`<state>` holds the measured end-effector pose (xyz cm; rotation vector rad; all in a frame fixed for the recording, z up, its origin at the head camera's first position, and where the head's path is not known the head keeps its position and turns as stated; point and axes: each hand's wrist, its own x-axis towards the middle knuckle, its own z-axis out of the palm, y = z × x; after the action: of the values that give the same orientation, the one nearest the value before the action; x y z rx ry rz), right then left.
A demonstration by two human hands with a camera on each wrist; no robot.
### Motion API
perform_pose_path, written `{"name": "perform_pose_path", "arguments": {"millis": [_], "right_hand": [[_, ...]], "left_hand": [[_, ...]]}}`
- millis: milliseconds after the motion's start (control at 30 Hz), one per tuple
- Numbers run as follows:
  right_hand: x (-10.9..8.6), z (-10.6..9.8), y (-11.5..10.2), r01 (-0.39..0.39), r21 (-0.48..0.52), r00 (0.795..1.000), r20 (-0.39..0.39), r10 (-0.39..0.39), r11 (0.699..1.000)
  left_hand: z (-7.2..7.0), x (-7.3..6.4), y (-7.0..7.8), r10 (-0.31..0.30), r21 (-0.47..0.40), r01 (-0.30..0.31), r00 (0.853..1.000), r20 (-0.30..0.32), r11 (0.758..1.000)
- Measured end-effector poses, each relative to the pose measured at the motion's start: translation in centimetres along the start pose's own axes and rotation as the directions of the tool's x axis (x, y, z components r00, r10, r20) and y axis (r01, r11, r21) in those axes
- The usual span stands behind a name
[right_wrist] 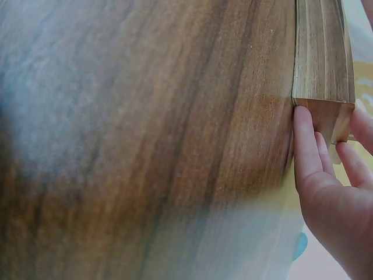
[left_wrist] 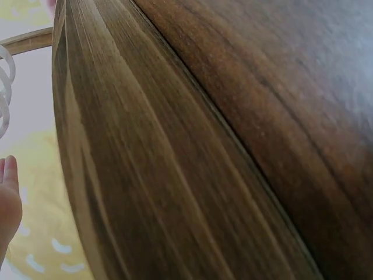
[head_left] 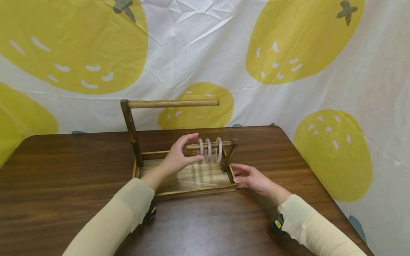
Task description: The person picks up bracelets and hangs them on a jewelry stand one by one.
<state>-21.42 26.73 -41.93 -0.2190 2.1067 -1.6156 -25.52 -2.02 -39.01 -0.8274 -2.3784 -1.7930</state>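
A wooden bangle stand (head_left: 195,177) with a tray base sits on the table. Three pale bangles (head_left: 209,150) hang on its lower bar, and the leftmost one stands apart from the post. My left hand (head_left: 176,153) reaches in from the left, thumb and fingers spread around the bar's free end, right by the leftmost bangle (left_wrist: 4,119). In the left wrist view a small gap shows between fingertip and bangles. My right hand (head_left: 253,179) touches the right end of the tray. In the right wrist view its fingers (right_wrist: 304,131) lie nearly straight against that end.
The stand's taller post (head_left: 132,133) rises at the left with a long bare upper bar (head_left: 174,103) above my left hand. The brown table (head_left: 64,170) extends around the stand. Behind it hangs a white cloth (head_left: 192,53) with yellow fruit shapes.
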Motion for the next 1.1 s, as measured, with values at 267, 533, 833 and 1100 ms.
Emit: {"name": "perform_pose_path", "arguments": {"millis": [267,533,833,1100], "right_hand": [[0.0,0.2,0.0,0.006,-0.002,1.0,-0.001,-0.006,1.0],[-0.1,0.4,-0.1,0.018,0.004,1.0,0.0,-0.018,1.0],[-0.2,0.4,-0.3,0.019,0.004,1.0,-0.005,-0.019,1.0],[-0.2,0.5,-0.3,0.022,-0.006,1.0,-0.008,-0.022,1.0]], "left_hand": [[-0.7,-0.6,0.1,-0.006,0.022,0.006,1.0,0.017,1.0],[-1.3,-1.0,0.1,-0.006,0.03,0.006,1.0,-0.005,1.0],[-2.3,-2.0,-0.1,-0.042,0.0,0.042,0.999,-0.007,0.999],[-3.2,-3.1,-0.3,-0.061,0.021,0.062,0.998,-0.02,0.998]]}}
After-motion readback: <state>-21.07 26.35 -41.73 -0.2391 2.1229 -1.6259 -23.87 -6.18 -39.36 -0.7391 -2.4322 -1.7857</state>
